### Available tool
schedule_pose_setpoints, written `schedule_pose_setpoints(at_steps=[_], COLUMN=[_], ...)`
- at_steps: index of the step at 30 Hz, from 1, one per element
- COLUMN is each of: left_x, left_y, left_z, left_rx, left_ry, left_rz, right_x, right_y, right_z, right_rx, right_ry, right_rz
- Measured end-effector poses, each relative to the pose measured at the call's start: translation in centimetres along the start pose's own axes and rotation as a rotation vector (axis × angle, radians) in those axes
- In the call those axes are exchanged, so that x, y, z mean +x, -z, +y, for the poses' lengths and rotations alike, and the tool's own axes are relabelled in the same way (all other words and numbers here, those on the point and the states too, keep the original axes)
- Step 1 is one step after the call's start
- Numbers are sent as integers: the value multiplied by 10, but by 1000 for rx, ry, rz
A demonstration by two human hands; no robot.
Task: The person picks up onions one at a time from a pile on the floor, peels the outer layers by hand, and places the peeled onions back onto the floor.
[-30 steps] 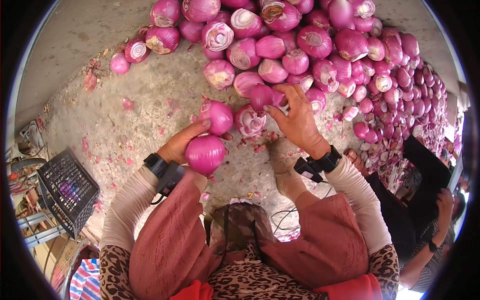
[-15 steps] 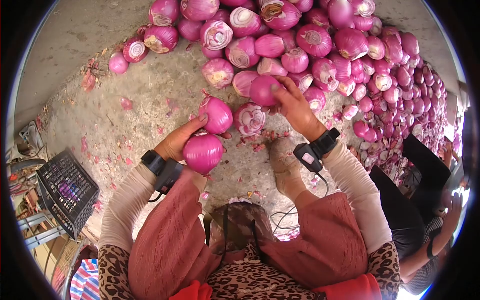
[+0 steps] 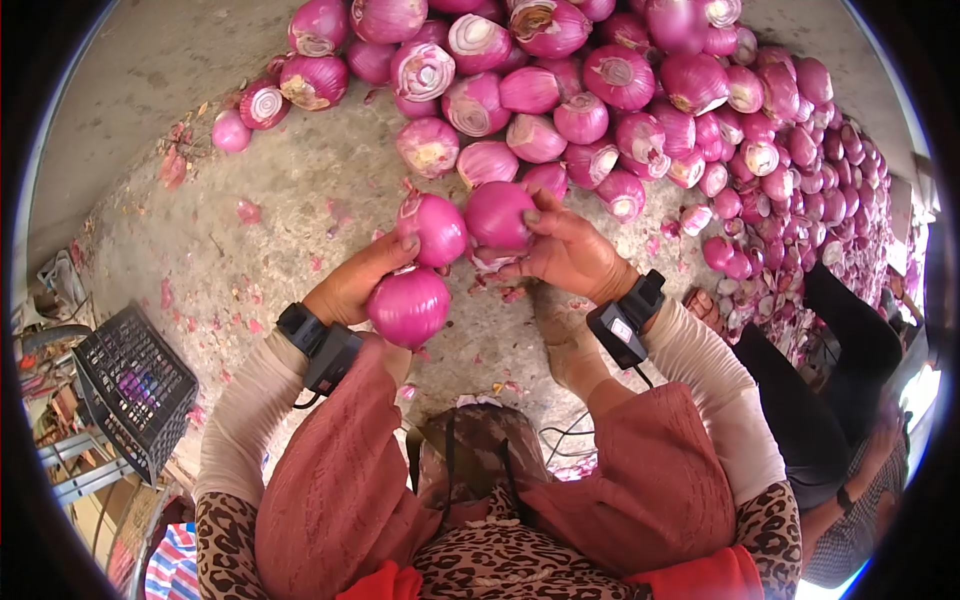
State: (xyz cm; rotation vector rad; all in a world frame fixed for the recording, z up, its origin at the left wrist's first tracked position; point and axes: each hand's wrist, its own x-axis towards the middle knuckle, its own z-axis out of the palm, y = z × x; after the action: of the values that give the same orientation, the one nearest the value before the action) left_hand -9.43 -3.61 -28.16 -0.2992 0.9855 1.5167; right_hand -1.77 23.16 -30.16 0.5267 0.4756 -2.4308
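My left hand [image 3: 358, 282] is wrapped round two peeled purple onions, an upper one [image 3: 437, 230] with a short dry tip and a lower one [image 3: 409, 308]. My right hand [image 3: 578, 250] grips another round purple onion [image 3: 499, 216] by its right side, just right of the upper onion. Beneath that onion, mostly hidden, an onion [image 3: 492, 260] lies on the concrete floor. A large heap of purple onions [image 3: 535, 138] spreads beyond my hands, several with pale cut ends.
A black plastic crate [image 3: 135, 385] stands at the left. Bits of onion skin lie on the concrete floor [image 3: 290, 190]. At the right sits another person in black trousers [image 3: 800, 400], a hand near the lap. A cable [image 3: 565, 432] runs between my legs.
My right hand has lifted an onion from the heap's near edge and brought it left and down, beside the onions in my left hand. The left hand has barely moved. The other person's arm has shifted.
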Motion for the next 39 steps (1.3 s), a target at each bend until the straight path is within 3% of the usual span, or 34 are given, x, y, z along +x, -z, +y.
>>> schedule_pose_setpoints(at_steps=[7, 9, 13, 17, 19, 22, 27, 29, 32, 36, 38, 39], left_x=[-8, -11, -2, -2, -4, -7, -3, -3, 0, 1, 0, -1], left_y=[2, -2, 8, 19, 22, 11, -10, -10, -17, -23, -25, -25], left_z=[-13, -16, -13, -13, -14, -4, -4, -5, -5, -5, -4, -3], left_rx=[162, 18, -112, -132, -150, -158, -240, -248, -265, -329, -344, -359], left_ry=[-95, -110, 17, 82, 60, -37, -143, -131, -134, -169, -182, -196], left_rz=[-9, 51, 59, 111, 72, -3, -108, -142, -212, -270, -266, -263], right_x=[-4, -7, -8, -8, -14, -16, -8, -2, -1, -1, 1, -2], right_y=[-13, -26, -32, -26, -20, -15, -14, -15, -22, -26, -24, -28], right_z=[25, 25, 48, 48, 41, 31, 23, 24, 18, 23, 25, 24], right_rx=[-324, -761, -1135, -791, -336, -256, -288, -718, -977, -1047, -1243, -1242], right_ry=[63, 172, 374, 150, -7, 35, 92, 185, 104, 179, 474, 473], right_rz=[152, 138, -9, 49, 134, 167, 174, 207, 130, 61, -56, -57])
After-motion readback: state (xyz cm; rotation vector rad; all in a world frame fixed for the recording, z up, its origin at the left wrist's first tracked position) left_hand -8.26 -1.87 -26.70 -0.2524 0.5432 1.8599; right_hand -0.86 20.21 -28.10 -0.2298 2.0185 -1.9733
